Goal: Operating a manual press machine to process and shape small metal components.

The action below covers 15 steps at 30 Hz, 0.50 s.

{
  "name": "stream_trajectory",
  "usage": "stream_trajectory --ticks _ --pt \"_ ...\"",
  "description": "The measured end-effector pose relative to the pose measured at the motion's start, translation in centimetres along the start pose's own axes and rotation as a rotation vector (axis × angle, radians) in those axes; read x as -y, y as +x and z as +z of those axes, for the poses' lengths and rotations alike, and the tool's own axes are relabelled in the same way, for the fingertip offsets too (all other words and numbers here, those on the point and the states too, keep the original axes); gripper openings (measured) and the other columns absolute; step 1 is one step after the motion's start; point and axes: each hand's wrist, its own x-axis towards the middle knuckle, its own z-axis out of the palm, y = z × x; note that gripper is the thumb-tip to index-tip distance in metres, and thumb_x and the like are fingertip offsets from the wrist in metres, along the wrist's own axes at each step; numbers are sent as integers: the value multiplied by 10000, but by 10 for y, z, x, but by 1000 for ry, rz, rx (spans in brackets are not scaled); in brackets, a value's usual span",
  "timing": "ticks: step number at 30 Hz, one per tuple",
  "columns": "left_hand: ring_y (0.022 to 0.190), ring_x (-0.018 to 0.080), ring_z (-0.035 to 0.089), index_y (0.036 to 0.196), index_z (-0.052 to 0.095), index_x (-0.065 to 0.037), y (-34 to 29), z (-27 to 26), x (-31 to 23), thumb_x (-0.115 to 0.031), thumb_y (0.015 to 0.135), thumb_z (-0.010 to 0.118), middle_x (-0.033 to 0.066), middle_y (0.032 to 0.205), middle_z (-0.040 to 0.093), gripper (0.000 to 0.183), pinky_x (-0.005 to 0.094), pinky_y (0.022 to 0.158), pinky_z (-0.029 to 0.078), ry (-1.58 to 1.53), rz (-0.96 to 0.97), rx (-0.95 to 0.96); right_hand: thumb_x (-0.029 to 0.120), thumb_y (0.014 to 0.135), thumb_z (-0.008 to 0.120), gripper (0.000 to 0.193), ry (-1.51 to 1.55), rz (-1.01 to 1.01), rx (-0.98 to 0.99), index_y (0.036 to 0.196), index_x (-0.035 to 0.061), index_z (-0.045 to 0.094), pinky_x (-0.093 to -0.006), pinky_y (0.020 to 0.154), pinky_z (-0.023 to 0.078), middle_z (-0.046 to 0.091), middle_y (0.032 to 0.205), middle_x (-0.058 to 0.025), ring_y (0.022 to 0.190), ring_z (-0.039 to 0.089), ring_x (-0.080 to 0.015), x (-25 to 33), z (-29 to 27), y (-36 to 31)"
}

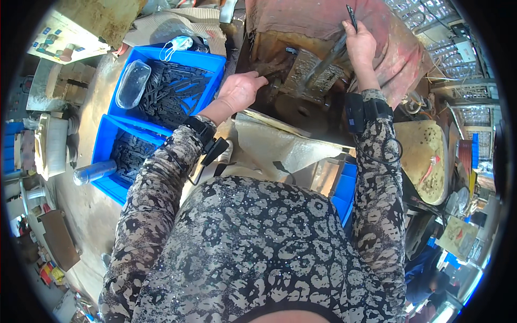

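My right hand (362, 46) is raised at the far side of a wet machine basin (253, 102), its fingers pinching a thin black strip (351, 17) that points up and away. My left hand (242, 90) is closed at the basin's left edge, fingertips pointing inward; whatever it holds is too dark to make out. Between the hands lies a wet, pitted metal block (301, 72), with a grey metal bar (328, 63) slanting over it. Left of my left hand, a blue bin (212, 62) holds many dark strips, a clear plastic tub (133, 83) and a face mask (177, 44).
A second blue bin (102, 145) of black pieces sits nearer, with a clear bottle (94, 172) on its edge. Reddish cloth (301, 19) drapes the basin's far side. At right are a stained tan board (423, 156) and another person (428, 282). A control panel (67, 40) stands far left.
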Motion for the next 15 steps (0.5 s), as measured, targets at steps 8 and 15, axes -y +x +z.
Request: stream_trajectory --ticks 8,15 --pt "739 303 623 1001 657 -151 0 0 0 -9 742 556 70 856 604 312 400 611 509 5 -2 5 456 872 585 307 -6 20 15 1079 245 666 -436 844 487 688 990 -114 984 628 -328 -1 1 1" --pt "748 306 624 993 661 -157 0 0 1 -6 742 558 73 851 597 311 403 615 508 -1 -9 7 451 861 615 321 66 -64 -48 1039 196 691 -393 764 485 681 838 -110 848 647 -295 -12 7 6"
